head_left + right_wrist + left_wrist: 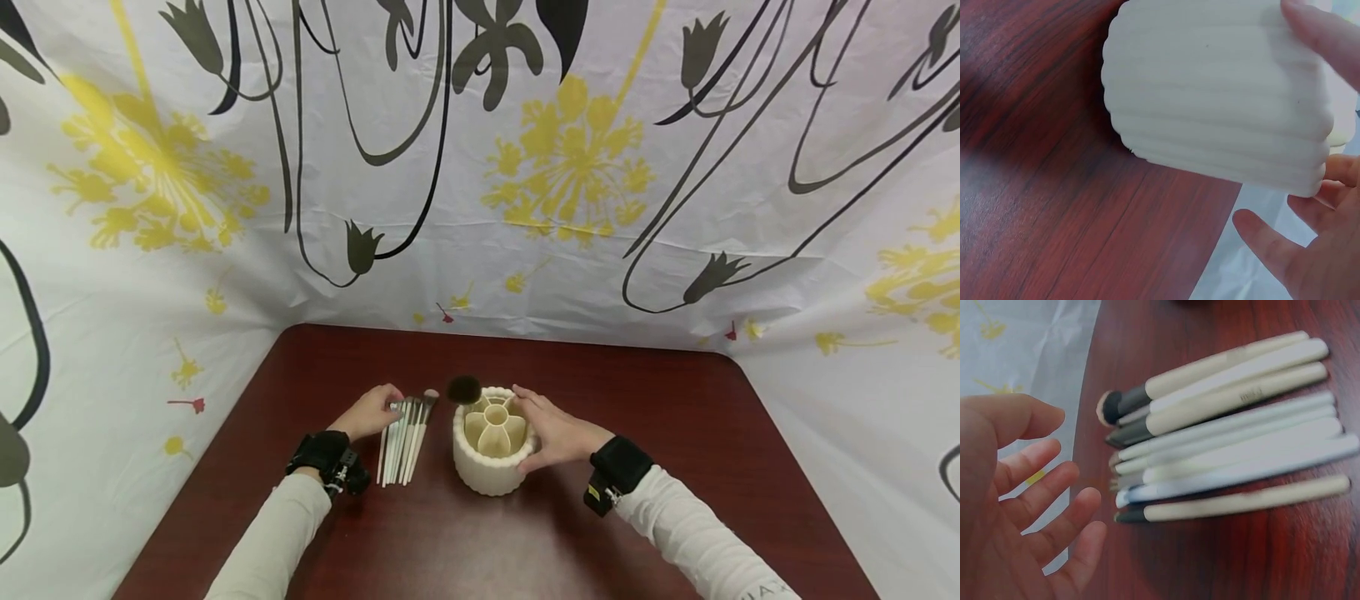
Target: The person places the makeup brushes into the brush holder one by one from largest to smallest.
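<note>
On the table, a ribbed cream makeup brush holder with petal-shaped compartments stands upright. One makeup brush with a large dark fluffy head sticks up from its back left side. My right hand holds the holder at its right side, thumb on the near wall and fingers at the far rim; the right wrist view shows the thumb over the ribbed wall. Left of the holder lies a row of several pale-handled makeup brushes. My left hand hovers by their heads, fingers loosely bent and holding nothing.
The dark red wooden table has rounded far corners. A white cloth with yellow and grey flower prints hangs behind it and along both sides. Both wrists carry black strapped cameras.
</note>
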The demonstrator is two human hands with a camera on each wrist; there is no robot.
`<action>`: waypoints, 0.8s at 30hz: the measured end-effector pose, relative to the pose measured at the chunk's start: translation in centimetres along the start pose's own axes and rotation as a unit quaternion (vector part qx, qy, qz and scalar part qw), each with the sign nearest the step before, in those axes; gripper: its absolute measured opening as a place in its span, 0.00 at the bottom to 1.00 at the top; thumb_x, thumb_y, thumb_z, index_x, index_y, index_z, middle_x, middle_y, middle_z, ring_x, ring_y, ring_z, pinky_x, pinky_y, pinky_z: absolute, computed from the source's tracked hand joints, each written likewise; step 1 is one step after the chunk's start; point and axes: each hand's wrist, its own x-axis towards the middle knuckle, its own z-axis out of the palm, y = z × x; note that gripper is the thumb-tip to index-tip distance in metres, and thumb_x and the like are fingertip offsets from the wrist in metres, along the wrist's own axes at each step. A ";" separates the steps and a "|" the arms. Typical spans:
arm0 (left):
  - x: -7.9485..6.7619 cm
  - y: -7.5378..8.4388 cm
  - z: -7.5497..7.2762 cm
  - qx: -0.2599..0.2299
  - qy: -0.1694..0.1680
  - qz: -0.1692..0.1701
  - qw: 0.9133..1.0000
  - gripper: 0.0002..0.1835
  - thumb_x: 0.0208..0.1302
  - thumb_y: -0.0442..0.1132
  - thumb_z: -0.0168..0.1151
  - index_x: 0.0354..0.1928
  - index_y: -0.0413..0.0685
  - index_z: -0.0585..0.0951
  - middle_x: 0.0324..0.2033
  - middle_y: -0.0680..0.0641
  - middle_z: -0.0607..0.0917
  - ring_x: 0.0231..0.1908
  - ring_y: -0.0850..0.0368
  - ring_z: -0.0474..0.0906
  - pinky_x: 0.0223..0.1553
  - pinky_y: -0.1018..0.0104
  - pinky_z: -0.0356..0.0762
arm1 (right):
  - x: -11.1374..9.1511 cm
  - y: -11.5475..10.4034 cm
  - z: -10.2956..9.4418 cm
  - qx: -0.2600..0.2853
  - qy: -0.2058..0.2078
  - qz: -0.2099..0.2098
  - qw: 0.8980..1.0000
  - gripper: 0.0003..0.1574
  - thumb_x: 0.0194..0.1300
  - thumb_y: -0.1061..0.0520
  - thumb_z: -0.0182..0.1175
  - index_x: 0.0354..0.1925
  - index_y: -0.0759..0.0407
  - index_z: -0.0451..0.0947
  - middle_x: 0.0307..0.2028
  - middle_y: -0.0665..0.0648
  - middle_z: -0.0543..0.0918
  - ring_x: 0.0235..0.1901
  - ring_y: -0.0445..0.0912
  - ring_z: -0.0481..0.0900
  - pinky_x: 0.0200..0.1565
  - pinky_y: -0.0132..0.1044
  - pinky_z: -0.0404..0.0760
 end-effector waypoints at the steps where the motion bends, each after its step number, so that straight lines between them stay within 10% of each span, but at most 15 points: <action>1: 0.1 0.1 0.1 0.001 -0.002 -0.001 1.000 0.15 0.59 0.33 0.54 0.47 0.30 0.71 0.45 0.33 0.74 0.45 0.40 0.72 0.43 0.51 0.70 | 0.0 0.0 0.0 -0.003 -0.002 0.004 1.000 0.56 0.41 0.42 0.71 0.59 0.69 0.57 0.65 0.70 0.51 0.65 0.60 0.49 0.58 0.55 0.61; 14: 1.8 0.8 1.1 0.036 -0.009 -0.010 0.999 0.15 0.56 0.33 0.57 0.45 0.34 0.72 0.43 0.37 0.76 0.46 0.43 0.73 0.46 0.52 0.70 | -0.4 0.2 0.3 -0.009 0.036 0.006 0.999 0.65 0.38 0.40 0.72 0.63 0.71 0.53 0.44 0.58 0.60 0.44 0.46 0.66 0.45 0.37 0.72; 21: 2.7 1.1 1.6 0.044 -0.018 -0.001 0.999 0.15 0.54 0.35 0.59 0.43 0.35 0.73 0.39 0.39 0.77 0.39 0.48 0.75 0.40 0.56 0.72 | 0.3 -0.2 0.6 -0.002 0.032 0.020 0.999 0.68 0.31 0.39 0.75 0.59 0.73 0.51 0.56 0.71 0.56 0.58 0.61 0.57 0.54 0.50 0.68; 24: 4.3 -1.1 2.5 0.054 -0.012 0.029 0.998 0.15 0.52 0.37 0.60 0.40 0.36 0.73 0.35 0.41 0.78 0.34 0.51 0.75 0.35 0.59 0.73 | 0.8 -0.3 0.6 0.019 0.004 0.027 0.999 0.72 0.33 0.39 0.74 0.63 0.70 0.46 0.63 0.73 0.47 0.65 0.63 0.47 0.58 0.54 0.62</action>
